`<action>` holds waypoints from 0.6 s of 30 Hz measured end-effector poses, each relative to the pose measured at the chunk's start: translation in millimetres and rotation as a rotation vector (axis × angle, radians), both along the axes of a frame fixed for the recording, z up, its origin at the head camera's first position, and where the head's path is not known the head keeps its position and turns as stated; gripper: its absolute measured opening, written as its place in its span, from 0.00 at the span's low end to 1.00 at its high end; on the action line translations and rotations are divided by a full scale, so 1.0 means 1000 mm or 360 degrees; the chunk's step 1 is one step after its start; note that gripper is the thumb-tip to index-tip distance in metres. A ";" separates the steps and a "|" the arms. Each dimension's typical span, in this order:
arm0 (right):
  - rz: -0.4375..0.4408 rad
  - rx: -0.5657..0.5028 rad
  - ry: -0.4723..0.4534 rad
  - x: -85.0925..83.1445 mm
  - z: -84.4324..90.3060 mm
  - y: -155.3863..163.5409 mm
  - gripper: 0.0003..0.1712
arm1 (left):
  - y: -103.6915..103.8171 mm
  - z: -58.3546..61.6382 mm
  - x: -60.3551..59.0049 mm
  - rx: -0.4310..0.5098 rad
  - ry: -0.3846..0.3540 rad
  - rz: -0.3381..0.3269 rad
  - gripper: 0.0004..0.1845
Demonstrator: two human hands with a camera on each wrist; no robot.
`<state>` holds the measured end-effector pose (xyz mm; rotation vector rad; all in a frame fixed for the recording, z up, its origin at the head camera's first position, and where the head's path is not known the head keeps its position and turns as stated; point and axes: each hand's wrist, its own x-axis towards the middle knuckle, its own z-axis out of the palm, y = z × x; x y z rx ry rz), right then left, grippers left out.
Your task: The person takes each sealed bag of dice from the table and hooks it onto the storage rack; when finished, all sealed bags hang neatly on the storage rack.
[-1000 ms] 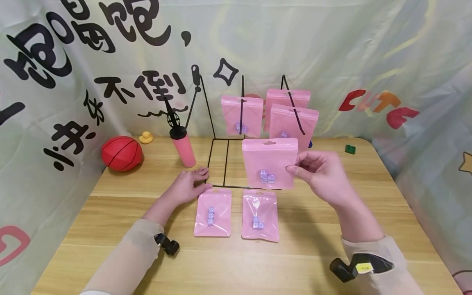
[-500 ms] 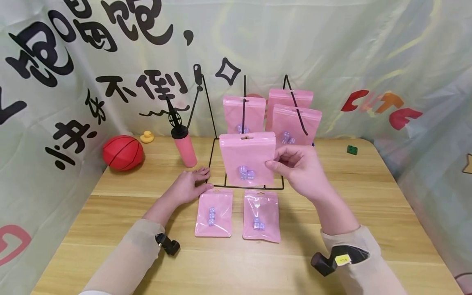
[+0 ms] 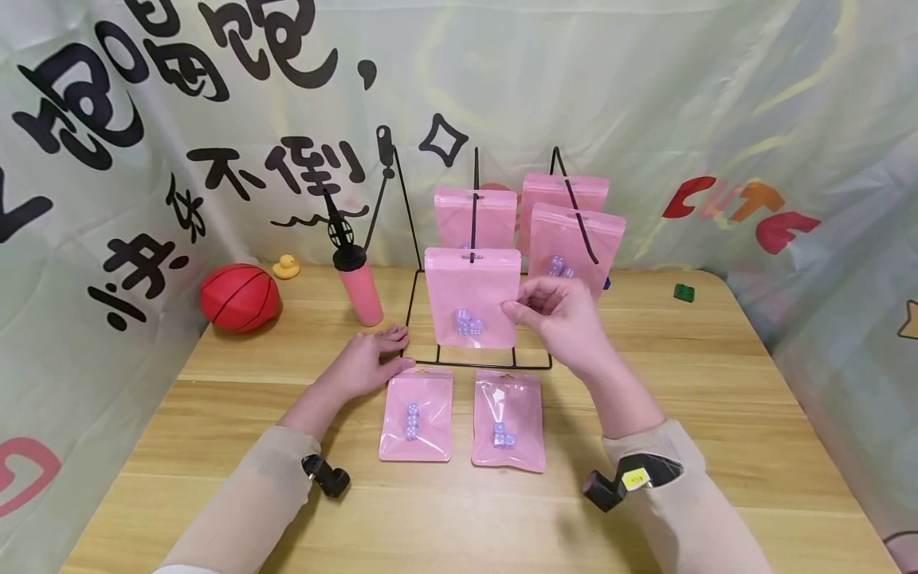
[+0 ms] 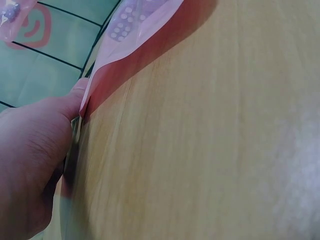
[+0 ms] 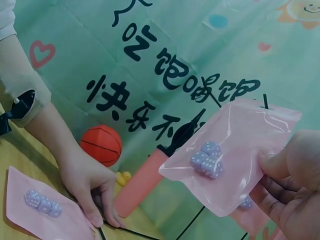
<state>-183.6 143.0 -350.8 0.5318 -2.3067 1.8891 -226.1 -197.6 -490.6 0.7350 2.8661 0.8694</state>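
The right hand [image 3: 555, 315] pinches the right edge of a pink pouch of purple dice [image 3: 472, 297] between thumb and curled fingers, holding it upright just left of the fingertips. The pouch's hang hole sits at the middle prong of the black wire display rack [image 3: 437, 271]; whether the prong passes through it cannot be told. Beyond the fingers, three more pink pouches [image 3: 574, 239] hang on the rack.

The left hand [image 3: 369, 359] rests flat on the wooden table [image 3: 645, 399], fingers straight and close together, their tips at the rack's base wire. Just beside this hand's thumb lies a flat pink pouch [image 3: 416, 414], and another pouch [image 3: 508, 420] lies to its right.

Well left of the left hand's fingers stand a pink ball pump [image 3: 356, 283], a red basketball [image 3: 239, 297] and a small yellow duck [image 3: 285, 266]. A green block [image 3: 684, 292] lies far to the right of the right hand.
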 end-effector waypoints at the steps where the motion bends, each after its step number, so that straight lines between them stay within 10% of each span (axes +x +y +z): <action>1: -0.0008 0.0002 -0.0008 -0.001 -0.001 0.000 0.03 | 0.000 0.000 0.000 -0.0001 0.0000 0.0002 0.27; 18: -0.0181 0.0067 -0.0013 -0.026 0.002 -0.004 0.07 | 0.000 0.000 0.000 0.0013 0.0021 -0.0012 0.27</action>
